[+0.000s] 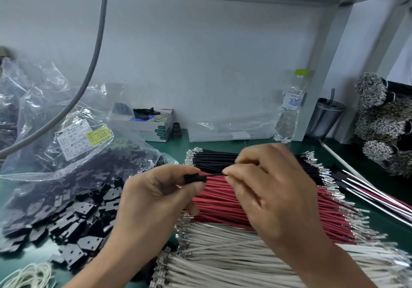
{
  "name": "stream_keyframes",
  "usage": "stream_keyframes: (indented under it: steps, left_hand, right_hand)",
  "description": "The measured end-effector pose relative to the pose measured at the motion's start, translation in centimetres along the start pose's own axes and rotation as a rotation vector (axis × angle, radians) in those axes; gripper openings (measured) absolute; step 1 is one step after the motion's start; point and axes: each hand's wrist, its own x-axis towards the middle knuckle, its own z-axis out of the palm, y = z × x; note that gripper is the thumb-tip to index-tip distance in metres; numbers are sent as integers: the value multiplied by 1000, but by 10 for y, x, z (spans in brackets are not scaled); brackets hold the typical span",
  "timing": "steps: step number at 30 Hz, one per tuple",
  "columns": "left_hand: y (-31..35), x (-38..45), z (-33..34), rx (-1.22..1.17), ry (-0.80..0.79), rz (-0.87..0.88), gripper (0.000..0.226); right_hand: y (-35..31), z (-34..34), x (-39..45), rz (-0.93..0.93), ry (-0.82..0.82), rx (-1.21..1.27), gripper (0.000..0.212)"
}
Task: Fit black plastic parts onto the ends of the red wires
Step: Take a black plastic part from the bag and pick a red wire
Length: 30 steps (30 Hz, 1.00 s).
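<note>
My left hand (153, 196) pinches a small black plastic part (193, 178) between thumb and fingers. My right hand (265, 189) pinches a thin dark wire (215, 174) whose end meets the black part. Both hands hover over a bundle of red wires (223, 200) with metal terminals. A bundle of black wires (211, 159) lies behind it and a bundle of white wires (234, 258) lies in front. A heap of loose black plastic parts (73, 212) spills from a clear bag at the left.
Clear plastic bags (44, 118) with labels pile up at the left. A small box (149, 121), a water bottle (289, 109) and a tumbler (325, 118) stand by the back wall. Terminal bundles (379, 122) sit at the right. A grey cable (93, 55) hangs down.
</note>
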Motion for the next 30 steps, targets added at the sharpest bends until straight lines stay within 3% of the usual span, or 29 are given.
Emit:
stream_keyframes:
  steps: [2,4,6,9,13,18,21,26,30]
  left_hand:
    - [1,3,-6,-37,92,-38,23]
    - [1,5,-11,-76,142,-66,30]
    - [-1,7,-13,-113,151,-106,35]
    - [-3,7,-14,-136,107,-146,36]
    - [-6,9,-17,-172,101,-190,38]
    - [-9,12,-19,-269,63,-246,38]
    - [-6,10,-16,-337,-24,-281,36]
    - [-6,7,-12,-369,-89,-322,36]
    - [-7,7,-13,-370,-109,-325,49]
  right_hand:
    - [-3,0,-3,-52,-5,21,5]
    - [-7,8,-1,-22,-213,-8,4]
    - [-6,23,7,127,-396,-12,11]
    - [6,39,17,272,-473,71,19]
    - [10,32,24,234,-523,62,5]
    - [7,12,7,111,-353,154,13]
    - [-2,10,-4,163,-225,269,18]
    - [-3,8,-6,235,-179,352,15]
    - [-2,6,-8,279,-162,406,13]
